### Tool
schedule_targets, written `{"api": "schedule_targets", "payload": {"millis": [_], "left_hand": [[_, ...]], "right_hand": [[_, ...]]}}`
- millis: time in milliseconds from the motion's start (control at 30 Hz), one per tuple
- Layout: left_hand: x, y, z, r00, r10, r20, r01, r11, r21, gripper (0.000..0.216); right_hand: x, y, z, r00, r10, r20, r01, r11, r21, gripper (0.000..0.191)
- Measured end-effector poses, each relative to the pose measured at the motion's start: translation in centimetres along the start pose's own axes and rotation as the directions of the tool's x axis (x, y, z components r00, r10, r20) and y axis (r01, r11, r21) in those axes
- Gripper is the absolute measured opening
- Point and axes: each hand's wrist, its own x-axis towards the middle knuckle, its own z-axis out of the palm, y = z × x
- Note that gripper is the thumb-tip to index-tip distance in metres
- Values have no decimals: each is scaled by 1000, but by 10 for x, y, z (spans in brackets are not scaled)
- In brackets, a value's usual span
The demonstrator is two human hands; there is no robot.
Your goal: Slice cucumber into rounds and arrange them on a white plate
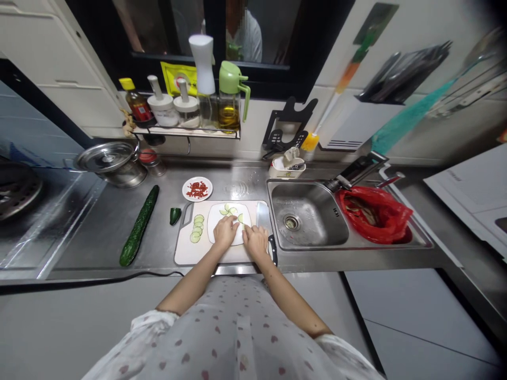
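Observation:
A white square plate (pixel 213 220) lies on a light cutting board (pixel 190 254), with several thin cucumber slices (pixel 225 210) at its far side. My left hand (pixel 225 232) reaches over the middle of the plate, fingers stretched forward close to the slices. At the plate's right edge, my right hand (pixel 257 241) has its thumb and index finger together at a small piece of cucumber slice, partly hidden. A row of overlapping cucumber slices (pixel 197 228) is on the board's left part. Beside my right hand lies a kitchen knife (pixel 262 214) with a black handle.
A whole cucumber (pixel 139 227) and a cucumber end (pixel 175 215) lie to the left. Behind the board is a small plate (pixel 185 191) of chopped red pieces. On the right are the sink (pixel 312 211) and a red plastic bag (pixel 380 224). A seasoning rack (pixel 190 132) hangs above.

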Motion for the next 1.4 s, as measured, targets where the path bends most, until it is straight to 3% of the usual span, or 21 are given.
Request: {"api": "schedule_targets", "payload": {"millis": [500, 700, 800, 1133, 1400], "left_hand": [[-47, -37, -16, 995, -78, -64, 71, 992, -103, 27], [-64, -66, -26, 982, -166, -94, 160, 985, -66, 27], [-71, -82, -32, 957, -264, -124, 263, 965, -25, 25], [-68, -108, -50, 873, -430, -232, 455, 888, 66, 40], [-63, -113, -47, 867, -445, -222, 473, 876, 92, 36]], "right_hand": [[-24, -18, 2, 985, -122, -125, 134, 987, 86, 31], [-31, -28, 3, 966, -215, -146, 228, 970, 84, 32], [-31, -30, 4, 962, -226, -153, 241, 966, 89, 31], [-33, -29, 2, 958, -217, -190, 248, 956, 159, 31], [-37, -23, 6, 948, -200, -249, 252, 947, 201, 30]]}}
